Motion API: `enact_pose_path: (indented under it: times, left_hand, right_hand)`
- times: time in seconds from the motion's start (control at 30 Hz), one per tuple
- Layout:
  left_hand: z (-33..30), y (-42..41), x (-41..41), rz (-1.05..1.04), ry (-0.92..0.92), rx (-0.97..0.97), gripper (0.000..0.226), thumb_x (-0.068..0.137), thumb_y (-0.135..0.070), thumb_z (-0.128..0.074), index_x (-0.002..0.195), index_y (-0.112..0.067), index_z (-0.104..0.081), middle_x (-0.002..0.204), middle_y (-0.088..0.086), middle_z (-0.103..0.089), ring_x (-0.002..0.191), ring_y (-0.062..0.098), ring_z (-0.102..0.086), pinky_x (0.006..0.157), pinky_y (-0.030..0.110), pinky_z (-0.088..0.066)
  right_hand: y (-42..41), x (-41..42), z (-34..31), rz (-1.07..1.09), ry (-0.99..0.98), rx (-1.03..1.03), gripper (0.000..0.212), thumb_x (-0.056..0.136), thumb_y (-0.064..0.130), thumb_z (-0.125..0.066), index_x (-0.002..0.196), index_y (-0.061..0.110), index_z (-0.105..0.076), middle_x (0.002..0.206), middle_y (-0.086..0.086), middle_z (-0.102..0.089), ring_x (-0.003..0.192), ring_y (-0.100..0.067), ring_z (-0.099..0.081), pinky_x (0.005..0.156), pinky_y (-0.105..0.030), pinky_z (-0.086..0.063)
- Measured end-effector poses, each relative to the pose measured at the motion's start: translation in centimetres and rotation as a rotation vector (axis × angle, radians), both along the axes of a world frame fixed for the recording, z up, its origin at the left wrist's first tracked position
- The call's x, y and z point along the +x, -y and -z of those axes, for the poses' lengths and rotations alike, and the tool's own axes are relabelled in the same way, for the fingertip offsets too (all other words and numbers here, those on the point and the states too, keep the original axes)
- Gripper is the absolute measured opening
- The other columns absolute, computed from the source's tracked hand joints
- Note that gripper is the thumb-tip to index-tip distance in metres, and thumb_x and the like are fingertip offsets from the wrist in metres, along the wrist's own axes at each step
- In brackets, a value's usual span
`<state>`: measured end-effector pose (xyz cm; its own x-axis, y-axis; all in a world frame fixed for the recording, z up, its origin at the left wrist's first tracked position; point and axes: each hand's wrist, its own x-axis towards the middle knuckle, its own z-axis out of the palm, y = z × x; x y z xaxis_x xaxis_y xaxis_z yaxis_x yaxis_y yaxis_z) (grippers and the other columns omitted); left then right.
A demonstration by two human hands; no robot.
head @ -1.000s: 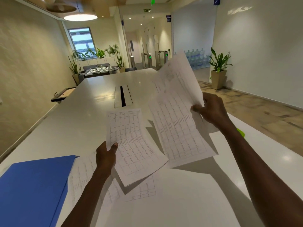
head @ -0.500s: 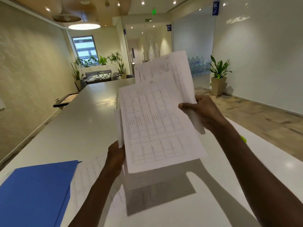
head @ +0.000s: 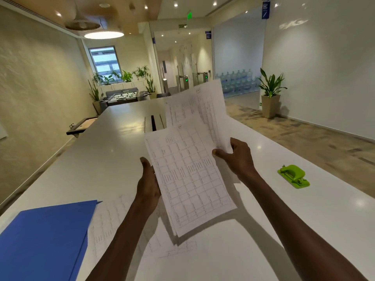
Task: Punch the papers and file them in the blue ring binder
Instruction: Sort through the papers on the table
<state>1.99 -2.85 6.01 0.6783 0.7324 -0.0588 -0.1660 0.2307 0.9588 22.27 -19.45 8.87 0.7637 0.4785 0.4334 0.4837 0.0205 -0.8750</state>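
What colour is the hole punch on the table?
Bright lime green; the hole punch shows clearly in the head view.

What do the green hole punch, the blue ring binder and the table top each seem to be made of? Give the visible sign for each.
Green hole punch: probably moulded plastic, with a uniform bright colour, rounded edges and a soft sheen.
Blue ring binder: likely card or plastic-covered board; a flat, matte, stiff cover.
Table top: a smooth, glossy white surface, perhaps laminate or solid surface; it mirrors the ceiling lights.
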Motion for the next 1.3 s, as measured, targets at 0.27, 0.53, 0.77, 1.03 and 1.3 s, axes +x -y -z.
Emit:
enact_pose_path:
  times: [0.27,0.53,0.77,1.03,1.3]
  left_hand:
    - [-0.6,1.1,1.9,-0.211,0.001,0.320,0.043,0.086,-0.030,-0.073,0.127,-0.022,-0.060,0.116,-0.005,-0.070,0.108,0.014,-0.066,0.087,0.032,-0.055]
    - [-1.7,2.7,4.2,-0.263,-0.003,0.454,0.036,0.088,-0.033,-0.068,0.118,-0.015,-0.063,0.109,-0.001,-0.073,0.093,0.017,-0.072,0.076,0.035,-0.061]
    - [-1.2,3.5,5.6,-0.216,-0.010,0.478,0.022,0.086,-0.035,-0.072,0.105,-0.029,-0.063,0.101,-0.010,-0.073,0.085,0.010,-0.073,0.063,0.023,-0.059]
    - [0.1,4.9,6.6,-0.091,0.011,0.457,0.032,0.077,-0.031,-0.080,0.106,-0.027,-0.066,0.095,-0.013,-0.075,0.083,0.003,-0.072,0.058,0.015,-0.055]
    - [-0.2,5.4,7.4,-0.057,-0.007,0.435,0.041,0.079,-0.035,-0.078,0.115,-0.021,-0.064,0.103,-0.009,-0.073,0.092,0.009,-0.070,0.072,0.026,-0.059]
  right_hand:
    - [0.8,0.2,-0.3,-0.034,-0.048,0.118,0.042,0.073,0.027,-0.081,0.110,0.024,-0.062,0.098,0.019,-0.065,0.086,0.002,-0.064,0.061,-0.008,-0.050]
    - [2.2,0.9,-0.7,0.063,-0.021,0.191,0.053,0.075,0.021,-0.080,0.121,0.013,-0.056,0.118,0.000,-0.064,0.101,-0.019,-0.063,0.084,-0.032,-0.056]
    - [4.5,2.6,-0.2,0.013,-0.099,0.198,0.057,0.071,0.014,-0.082,0.123,0.016,-0.058,0.116,0.000,-0.068,0.102,-0.018,-0.066,0.086,-0.036,-0.057]
    - [5.7,3.5,2.9,-0.106,-0.254,0.155,0.051,0.064,0.017,-0.085,0.108,0.026,-0.061,0.103,0.001,-0.074,0.092,-0.013,-0.072,0.075,-0.029,-0.057]
    - [5.5,3.4,2.9,-0.055,-0.163,0.124,0.039,0.074,0.023,-0.077,0.111,0.027,-0.064,0.104,0.009,-0.073,0.093,-0.009,-0.070,0.076,-0.030,-0.057]
